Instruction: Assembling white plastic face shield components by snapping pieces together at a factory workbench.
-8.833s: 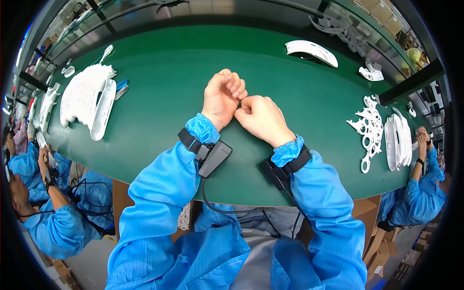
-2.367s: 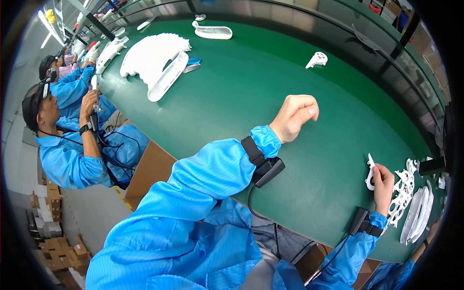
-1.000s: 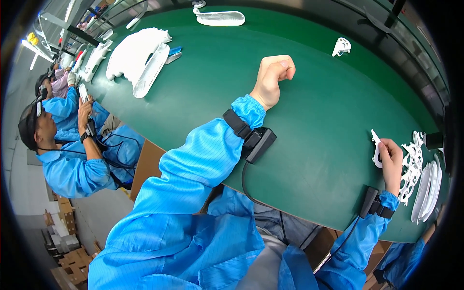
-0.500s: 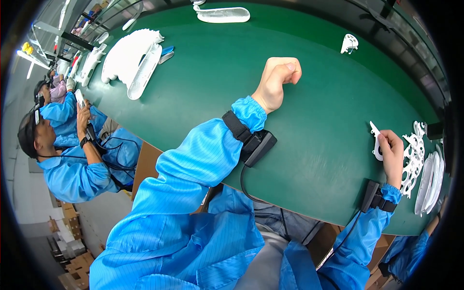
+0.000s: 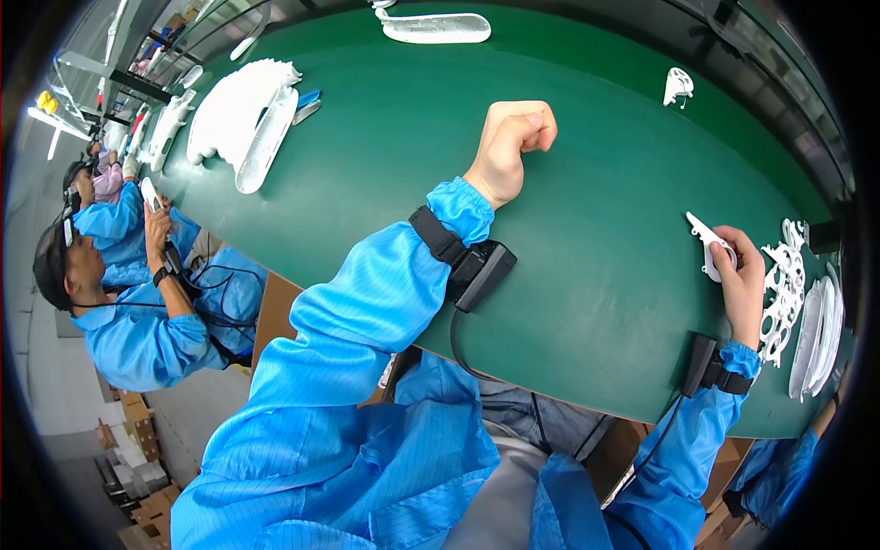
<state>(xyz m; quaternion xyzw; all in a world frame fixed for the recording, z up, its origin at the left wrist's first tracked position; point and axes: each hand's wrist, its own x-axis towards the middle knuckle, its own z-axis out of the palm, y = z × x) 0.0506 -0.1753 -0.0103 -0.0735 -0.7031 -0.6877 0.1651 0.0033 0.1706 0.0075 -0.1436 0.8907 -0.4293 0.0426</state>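
In the head view, a white ringed part was held above the right side of the green table, pinched between the thumb and fingers of the right hand. The grip was closed about its rounded end, and much of that end was hidden by the hand. The part's long axis was slanted from the fingers up and leftward, so that the narrow tip was pointed away from the body and somewhat toward the left hand. That hand was held well apart, over the middle of the table, with its fingers curled into a loose fist; nothing was seen to be gripped, though the inside of the fist was hidden.

Just beyond the right hand, on its outer side, a row of white ringed pieces was laid out, and beside it a stack of white shells was set. A small white piece was left near the far edge.

Of containers, a brown cardboard box was seen below the table's near edge at left; its contents could not be told. More cardboard boxes were stacked on the floor, what they held being likewise unseen.
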